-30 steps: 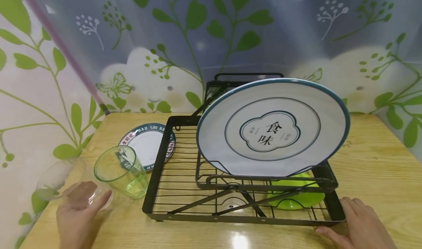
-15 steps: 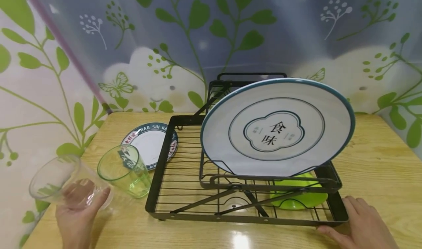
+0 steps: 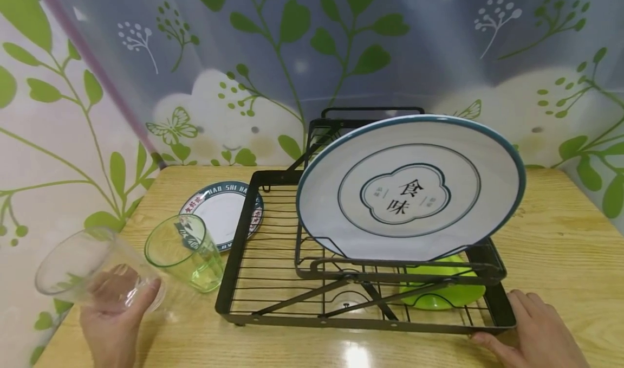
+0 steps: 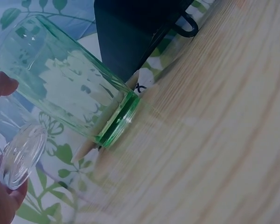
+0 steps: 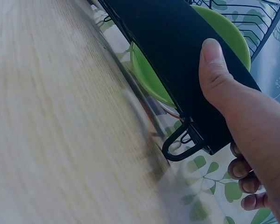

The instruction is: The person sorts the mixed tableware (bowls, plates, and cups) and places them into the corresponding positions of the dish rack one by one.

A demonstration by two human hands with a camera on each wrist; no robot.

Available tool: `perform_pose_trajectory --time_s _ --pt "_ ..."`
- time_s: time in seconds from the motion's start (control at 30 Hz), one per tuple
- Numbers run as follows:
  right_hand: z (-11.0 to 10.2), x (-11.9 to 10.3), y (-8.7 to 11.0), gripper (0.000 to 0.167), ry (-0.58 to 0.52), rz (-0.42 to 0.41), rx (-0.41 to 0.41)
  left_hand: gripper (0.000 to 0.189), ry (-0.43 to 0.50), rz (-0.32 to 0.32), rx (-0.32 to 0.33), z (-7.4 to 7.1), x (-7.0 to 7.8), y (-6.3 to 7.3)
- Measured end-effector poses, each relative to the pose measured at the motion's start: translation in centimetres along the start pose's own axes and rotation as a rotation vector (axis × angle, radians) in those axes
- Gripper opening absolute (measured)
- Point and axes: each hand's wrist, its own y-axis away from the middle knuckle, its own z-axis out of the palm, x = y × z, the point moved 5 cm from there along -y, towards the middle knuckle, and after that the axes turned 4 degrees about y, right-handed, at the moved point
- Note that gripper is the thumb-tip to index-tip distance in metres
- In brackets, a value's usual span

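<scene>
My left hand (image 3: 112, 322) holds a clear drinking glass (image 3: 73, 265) near its base. The glass tilts, its mouth leaning away to the left, and in the left wrist view its thick base (image 4: 21, 158) faces the camera. Just right of it, a green-tinted glass (image 3: 187, 259) stands upright on the table. My right hand (image 3: 541, 324) grips the front right corner of a black dish rack (image 3: 273, 322), thumb (image 5: 213, 70) on the front face and fingers round the end. A large white plate (image 3: 317, 194) with a blue rim leans upright in the rack's upper tier.
A lime-green bowl (image 3: 434, 300) sits low in the rack's right side. Behind the green glass, a small plate (image 3: 219, 216) with a patterned rim lies flat, partly behind the rack's left edge. A leaf-patterned wall covering (image 3: 273, 43) rises behind the wooden table (image 3: 565, 232).
The clear glass in my left hand, blurred a second ago, has tipped slightly further left. My right hand keeps its grip on the rack. The head view has shifted slightly.
</scene>
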Motion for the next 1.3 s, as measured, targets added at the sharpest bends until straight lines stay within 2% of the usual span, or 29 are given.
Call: perform_pose_trajectory --time_s 0.17,0.27,0.37,0.43,0.53,0.63,0.7,0.77,0.83,0.9,1.13,1.23,1.3 --pt "-0.1 0.1 0.0 0.077 -0.004 -0.01 0.022 0.053 0.007 0.018 -0.002 0.3 0.3 0.3" --pt "-0.2 0.1 -0.1 0.078 -0.009 -0.015 0.032 0.054 -0.04 0.053 -0.019 0.6 0.6 0.4" --pt "-0.3 0.1 -0.1 0.076 -0.011 -0.013 0.032 0.053 -0.05 0.097 -0.049 1.0 1.0 0.6" --pt "-0.4 0.2 -0.1 0.076 -0.009 -0.009 0.028 0.056 0.009 0.116 -0.041 1.1 1.1 0.8" --pt "-0.4 0.4 -0.2 0.076 0.004 0.016 -0.014 0.064 0.155 0.156 -0.035 1.2 1.1 1.1" --pt "-0.4 0.5 -0.2 0.077 0.013 0.035 -0.05 0.068 0.159 0.193 -0.017 1.3 1.2 1.5" --pt "-0.5 0.5 -0.2 0.076 0.012 0.04 -0.06 0.068 0.118 0.203 -0.016 1.4 1.3 1.6" --pt "-0.5 0.5 -0.2 0.076 0.012 0.041 -0.057 0.067 0.141 0.197 -0.038 1.7 1.3 1.7" --pt "-0.6 0.5 -0.1 0.075 0.014 0.039 -0.051 0.066 0.231 0.185 -0.073 2.0 1.4 1.8" --pt "-0.6 0.5 0.0 0.075 0.013 0.035 -0.038 0.064 0.25 0.169 -0.087 2.2 1.6 1.9" --pt "-0.6 0.3 -0.2 0.071 -0.024 -0.005 0.002 0.05 0.084 0.139 -0.027 2.3 2.5 2.4" --pt "-0.5 0.1 -0.2 0.066 -0.05 -0.02 0.017 0.051 0.066 0.138 -0.026 2.3 2.8 2.4" --pt "-0.4 0.0 -0.2 0.062 -0.066 -0.027 0.024 0.053 0.095 0.142 -0.06 2.5 2.8 2.5"
